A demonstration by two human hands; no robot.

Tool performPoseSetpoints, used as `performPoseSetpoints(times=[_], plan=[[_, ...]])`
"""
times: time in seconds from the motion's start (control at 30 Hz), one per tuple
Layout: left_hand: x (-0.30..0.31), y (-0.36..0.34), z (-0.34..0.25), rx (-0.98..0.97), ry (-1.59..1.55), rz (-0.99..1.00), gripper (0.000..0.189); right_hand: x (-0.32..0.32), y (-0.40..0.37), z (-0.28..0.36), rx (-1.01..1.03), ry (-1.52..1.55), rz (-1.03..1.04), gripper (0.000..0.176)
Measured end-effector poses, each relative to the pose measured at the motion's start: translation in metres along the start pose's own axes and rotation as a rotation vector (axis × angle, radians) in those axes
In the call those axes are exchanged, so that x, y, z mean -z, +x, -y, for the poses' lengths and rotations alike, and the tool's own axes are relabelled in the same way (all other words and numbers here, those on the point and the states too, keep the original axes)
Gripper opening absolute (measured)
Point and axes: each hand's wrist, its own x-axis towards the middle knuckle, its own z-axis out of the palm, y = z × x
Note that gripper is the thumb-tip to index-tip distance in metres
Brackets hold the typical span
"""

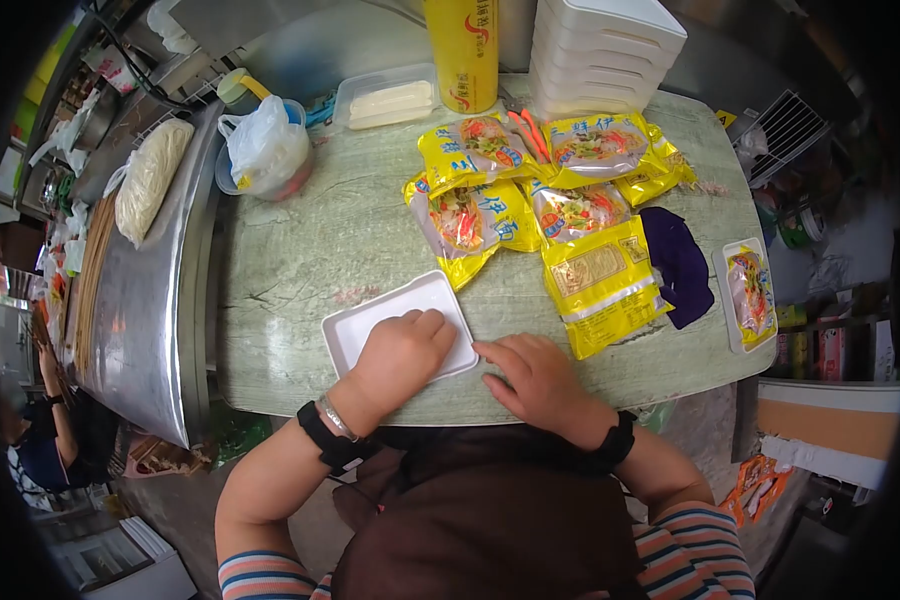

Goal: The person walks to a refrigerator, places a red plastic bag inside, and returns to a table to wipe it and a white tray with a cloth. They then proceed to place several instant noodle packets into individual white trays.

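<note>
A shallow white tray (pixel 370 315) lies at the near edge of the table. My left hand (pixel 402 362) is over the tray with its fingers curled closed; what they hold, if anything, is hidden. My right hand (pixel 538 378) rests beside the tray, thumb and fingers apart, with a fingertip at the tray's right corner. Beyond my hands lie several yellow noodle packets (pixel 595 150), and the nearest one, a yellow packet (pixel 605 285) with a gold panel, lies just above my right hand.
Dark purple cloth (pixel 678 265) and a white tray with a packet (pixel 750 297) are to the right. At the back stand stacked white containers (pixel 605 55), a yellow cling-film roll (pixel 463 50) and a clear plastic box (pixel 385 98). A bagged bowl (pixel 265 150) sits left. Another person (pixel 50 430) is at far left.
</note>
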Motion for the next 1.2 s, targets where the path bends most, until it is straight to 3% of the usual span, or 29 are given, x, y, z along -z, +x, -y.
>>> performPoseSetpoints(times=[0.23, 0.37, 0.43, 0.5, 0.53, 0.57, 0.63, 0.7, 0.87, 1.07, 1.2], plan=[[-0.010, 0.005, 0.003, 0.185, -0.093, -0.110, 0.009, 0.002, 0.000, 0.002, -0.012, 0.027, 0.008, 0.044], [0.051, -0.043, 0.007, 0.558, -0.680, -0.318, 0.008, 0.001, 0.000, -0.001, -0.038, 0.050, 0.016, 0.042], [0.087, -0.093, 0.002, 0.635, -0.702, -0.207, 0.007, 0.001, 0.000, 0.000, -0.051, 0.066, 0.018, 0.041], [0.098, -0.150, 0.011, 0.710, -0.654, 0.097, 0.009, 0.002, 0.002, -0.001, -0.058, 0.080, 0.019, 0.041], [0.098, -0.147, 0.008, 0.714, -0.654, 0.099, 0.009, 0.002, 0.002, -0.001, -0.076, 0.077, 0.024, 0.040], [0.096, -0.140, -0.001, 0.572, -0.213, -0.038, 0.009, 0.001, 0.002, 0.000, -0.092, 0.079, 0.034, 0.040], [0.094, -0.133, -0.016, 0.438, 0.231, -0.151, 0.010, 0.000, 0.002, -0.001, -0.090, 0.094, 0.043, 0.040], [0.093, -0.124, -0.021, 0.695, -0.400, -0.180, 0.012, -0.003, 0.001, -0.001, -0.087, 0.104, 0.049, 0.041], [0.060, -0.055, -0.003, 0.397, -0.428, -0.267, 0.015, 0.001, 0.001, 0.000, -0.085, 0.099, 0.048, 0.043], [0.023, 0.005, 0.012, 0.269, -0.519, 0.020, 0.020, 0.005, 0.003, 0.000, -0.070, 0.090, 0.057, 0.042], [0.010, 0.017, 0.021, 0.056, -0.473, -0.020, 0.022, 0.006, 0.002, -0.002, -0.079, 0.105, 0.052, 0.041]])
